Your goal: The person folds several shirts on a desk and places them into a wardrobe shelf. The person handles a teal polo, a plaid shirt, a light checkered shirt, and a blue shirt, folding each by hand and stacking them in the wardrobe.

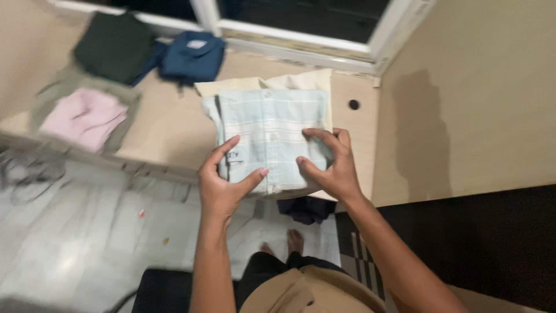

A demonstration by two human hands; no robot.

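A folded pale blue-and-white checked shirt (269, 124) lies on top of a cream folded garment (301, 80) on the beige table (168, 124). My left hand (223, 179) grips the shirt's near left corner, thumb on top. On the near right edge my right hand (330, 165) clasps the same shirt, fingers curled over it. Both hands hold the shirt at the table's front edge.
A folded pink garment (87, 116) on an olive one lies at the table's left. A dark green garment (113, 46) and a navy blue one (194, 55) sit at the back near the window frame (301, 37). A dark cloth (304, 208) lies on the floor. A beige wall (475, 104) stands right.
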